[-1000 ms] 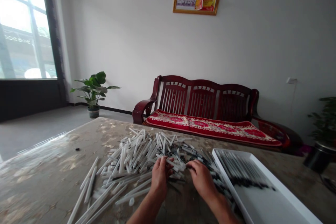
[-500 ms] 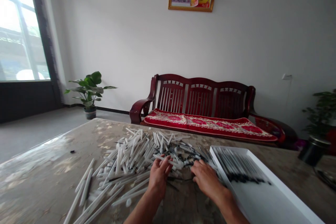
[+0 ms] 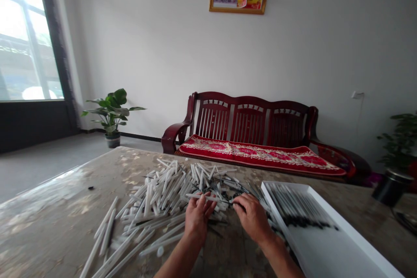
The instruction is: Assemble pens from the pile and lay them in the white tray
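White tube (image 3: pixel 193 196) lies across left hand (image 3: pixel 195 221), thumb and fingers closed on it. Right hand (image 3: pixel 254 217) pinches thin dark piece (image 3: pixel 229 202) at tube's right end; whether two join, too small to tell. Tube looks light, stiff, smooth, apt to roll; best gripped mid-length. Dark piece's outer end hidden by right fingers. Loose tubes (image 3: pixel 163 186) beyond and left of left fingers; tray (image 3: pixel 342 252) right of right fingers, near end cut off.
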### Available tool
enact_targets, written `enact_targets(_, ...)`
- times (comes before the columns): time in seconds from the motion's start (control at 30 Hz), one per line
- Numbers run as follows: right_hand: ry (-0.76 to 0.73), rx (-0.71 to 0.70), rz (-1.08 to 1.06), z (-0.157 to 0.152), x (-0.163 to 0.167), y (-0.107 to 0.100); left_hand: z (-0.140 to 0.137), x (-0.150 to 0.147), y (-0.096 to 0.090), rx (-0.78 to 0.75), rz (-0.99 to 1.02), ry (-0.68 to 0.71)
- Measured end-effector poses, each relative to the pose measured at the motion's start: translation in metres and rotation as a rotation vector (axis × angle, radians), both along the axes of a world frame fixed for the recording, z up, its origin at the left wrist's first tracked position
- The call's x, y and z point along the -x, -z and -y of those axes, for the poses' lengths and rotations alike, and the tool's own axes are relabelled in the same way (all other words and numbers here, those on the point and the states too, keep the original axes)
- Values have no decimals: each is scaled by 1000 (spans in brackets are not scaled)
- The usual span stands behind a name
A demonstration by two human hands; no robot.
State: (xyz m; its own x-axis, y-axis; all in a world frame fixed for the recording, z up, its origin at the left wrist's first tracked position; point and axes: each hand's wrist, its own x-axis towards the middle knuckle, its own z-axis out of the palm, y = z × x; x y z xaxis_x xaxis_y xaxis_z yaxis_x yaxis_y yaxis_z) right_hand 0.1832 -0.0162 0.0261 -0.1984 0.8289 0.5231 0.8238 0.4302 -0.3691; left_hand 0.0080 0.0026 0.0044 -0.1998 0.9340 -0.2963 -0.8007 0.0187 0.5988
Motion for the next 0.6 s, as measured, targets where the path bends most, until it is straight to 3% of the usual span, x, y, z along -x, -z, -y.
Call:
enact_targets(0.4,-16,-23,-20,4,9,2,9,-10,7,-107,-88,115)
enact_targets(0.6,-131,-28,-396,10,32,17,26,-25,6,-158,-107,270)
